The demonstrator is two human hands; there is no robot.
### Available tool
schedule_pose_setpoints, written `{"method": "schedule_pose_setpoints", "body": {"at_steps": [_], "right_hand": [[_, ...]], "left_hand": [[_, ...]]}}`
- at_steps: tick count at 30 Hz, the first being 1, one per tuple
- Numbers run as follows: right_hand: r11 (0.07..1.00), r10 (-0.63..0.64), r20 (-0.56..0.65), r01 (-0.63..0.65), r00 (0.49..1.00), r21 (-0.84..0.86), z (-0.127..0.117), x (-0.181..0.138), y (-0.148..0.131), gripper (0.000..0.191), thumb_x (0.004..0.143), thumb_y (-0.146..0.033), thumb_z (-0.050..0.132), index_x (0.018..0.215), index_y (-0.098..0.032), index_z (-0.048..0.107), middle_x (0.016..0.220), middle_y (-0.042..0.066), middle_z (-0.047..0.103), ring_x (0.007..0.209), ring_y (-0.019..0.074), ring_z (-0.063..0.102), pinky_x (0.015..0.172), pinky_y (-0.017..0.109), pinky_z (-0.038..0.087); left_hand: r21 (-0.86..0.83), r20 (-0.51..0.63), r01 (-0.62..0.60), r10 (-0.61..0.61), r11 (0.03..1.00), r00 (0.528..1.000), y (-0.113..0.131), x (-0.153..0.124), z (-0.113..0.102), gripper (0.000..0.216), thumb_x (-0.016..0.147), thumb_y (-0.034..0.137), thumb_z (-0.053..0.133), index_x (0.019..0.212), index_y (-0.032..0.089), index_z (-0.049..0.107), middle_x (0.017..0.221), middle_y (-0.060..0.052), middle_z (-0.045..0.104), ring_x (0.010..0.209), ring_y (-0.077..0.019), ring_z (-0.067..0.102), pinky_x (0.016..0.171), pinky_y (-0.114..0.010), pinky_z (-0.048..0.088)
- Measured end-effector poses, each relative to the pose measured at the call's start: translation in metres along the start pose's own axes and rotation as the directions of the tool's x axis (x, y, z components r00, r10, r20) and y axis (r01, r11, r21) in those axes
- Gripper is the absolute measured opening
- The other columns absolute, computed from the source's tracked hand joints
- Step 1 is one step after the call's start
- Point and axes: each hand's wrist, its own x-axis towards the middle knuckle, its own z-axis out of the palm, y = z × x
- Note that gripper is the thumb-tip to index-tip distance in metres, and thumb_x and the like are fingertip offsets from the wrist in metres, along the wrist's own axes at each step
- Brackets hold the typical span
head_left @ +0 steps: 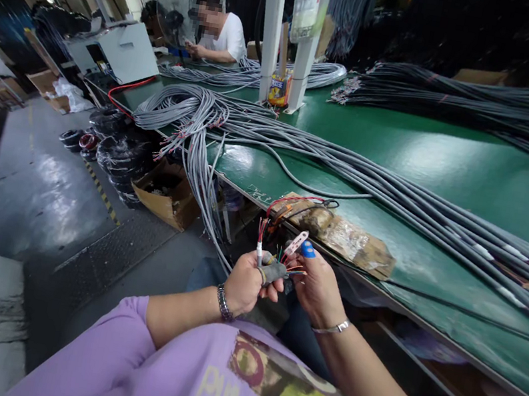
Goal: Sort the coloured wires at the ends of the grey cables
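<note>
My left hand (pixel 244 284) is closed around a grey cable (pixel 259 255) whose end points up past the thumb, with thin reddish wires (pixel 262 230) fanning out of it. A grey cover wraps one of its fingers. Close beside it, my right hand (pixel 323 290), with blue tape (pixel 307 249) on the thumb, pinches a small pale flat strip with holes (pixel 296 243). Loose coloured wires (pixel 293 270) spread between both hands; which cable they come from is partly hidden by the fingers.
A green worktable (pixel 434 155) carries a long bundle of grey cables (pixel 351 165) and a coil (pixel 178 106). At its near edge lies a taped wooden board (pixel 353 240). A cardboard box (pixel 167 199) stands on the floor. Another person (pixel 227 40) sits beyond the table.
</note>
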Motion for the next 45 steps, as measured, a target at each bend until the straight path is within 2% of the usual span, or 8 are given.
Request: {"method": "schedule_pose_setpoints", "body": {"at_steps": [5,11,13,18,26,33,38,45], "right_hand": [[0.995,0.098,0.116,-0.095,0.988,-0.029,-0.001,0.003,0.0,0.04,0.07,-0.057,0.071,0.073,-0.017,0.068,0.06,0.002,0.061,0.052,0.013,0.053,0.046,0.024,0.04],[0.957,-0.189,-0.021,0.179,0.982,-0.23,-0.002,0.003,-0.003,0.039,0.071,-0.059,0.069,0.065,-0.02,0.068,0.057,0.002,0.061,0.051,0.014,0.049,0.047,0.026,0.038],[0.969,-0.14,0.009,0.139,0.99,-0.206,-0.002,0.004,-0.004,0.044,0.071,-0.065,0.064,0.064,-0.021,0.068,0.057,0.002,0.061,0.051,0.0151,0.05,0.046,0.027,0.039],[0.983,0.148,0.131,-0.161,0.98,0.089,0.003,0.011,-0.004,0.042,0.071,-0.061,0.068,0.073,-0.019,0.068,0.06,0.002,0.064,0.051,0.0152,0.056,0.05,0.028,0.046],[0.968,0.158,0.129,-0.179,0.979,0.178,0.002,0.014,0.001,0.039,0.073,-0.061,0.066,0.077,-0.022,0.067,0.066,0.001,0.066,0.053,0.015,0.059,0.055,0.029,0.05],[0.932,0.243,0.186,-0.282,0.952,0.228,-0.001,0.008,-0.006,0.041,0.076,-0.061,0.062,0.081,-0.021,0.068,0.076,0.003,0.069,0.057,0.0136,0.059,0.053,0.025,0.051],[0.952,0.218,0.17,-0.248,0.961,0.178,-0.001,0.007,-0.01,0.026,0.079,-0.045,0.067,0.083,-0.02,0.069,0.074,0.002,0.067,0.058,0.0126,0.057,0.056,0.024,0.052],[0.95,0.203,0.181,-0.238,0.962,0.2,-0.002,0.008,-0.009,0.03,0.079,-0.049,0.067,0.079,-0.019,0.069,0.071,0.002,0.068,0.055,0.0124,0.057,0.052,0.023,0.05]], "left_hand": [[-0.004,-0.001,0.017,-0.017,1.0,1.0,-0.001,0.001,-0.001,0.039,0.063,0.045,0.074,0.064,0.015,0.049,0.051,0.002,0.058,0.034,-0.0064,0.049,0.033,-0.018,0.021],[-0.012,-0.006,0.016,-0.016,1.0,1.0,-0.003,0.005,-0.001,0.038,0.063,0.044,0.073,0.062,0.015,0.048,0.051,0.001,0.058,0.035,-0.0069,0.05,0.033,-0.018,0.022],[-0.012,-0.004,0.015,-0.015,1.0,1.0,-0.003,0.005,0.0,0.038,0.063,0.045,0.073,0.062,0.015,0.048,0.051,0.001,0.058,0.034,-0.0069,0.05,0.033,-0.018,0.021],[0.008,-0.011,0.02,-0.02,1.0,1.0,-0.005,0.007,0.002,0.04,0.062,0.047,0.073,0.065,0.015,0.049,0.051,0.002,0.058,0.035,-0.0068,0.05,0.033,-0.017,0.021],[0.031,-0.01,0.028,-0.028,0.999,1.0,-0.008,0.009,0.0,0.038,0.064,0.047,0.072,0.065,0.015,0.05,0.051,0.002,0.057,0.034,-0.0065,0.049,0.033,-0.018,0.02],[0.014,-0.014,0.009,-0.009,1.0,1.0,-0.003,-0.001,-0.003,0.034,0.064,0.042,0.072,0.064,0.015,0.05,0.051,0.002,0.058,0.034,-0.0067,0.049,0.033,-0.018,0.021],[0.024,-0.003,-0.003,0.003,1.0,1.0,-0.005,-0.005,-0.005,0.034,0.065,0.041,0.071,0.063,0.015,0.049,0.051,0.001,0.058,0.034,-0.0065,0.049,0.033,-0.018,0.021],[-0.008,-0.042,-0.026,0.026,1.0,0.999,-0.005,0.0,-0.005,0.03,0.066,0.038,0.07,0.067,0.015,0.051,0.052,0.002,0.059,0.035,-0.0065,0.051,0.033,-0.017,0.022]]}}
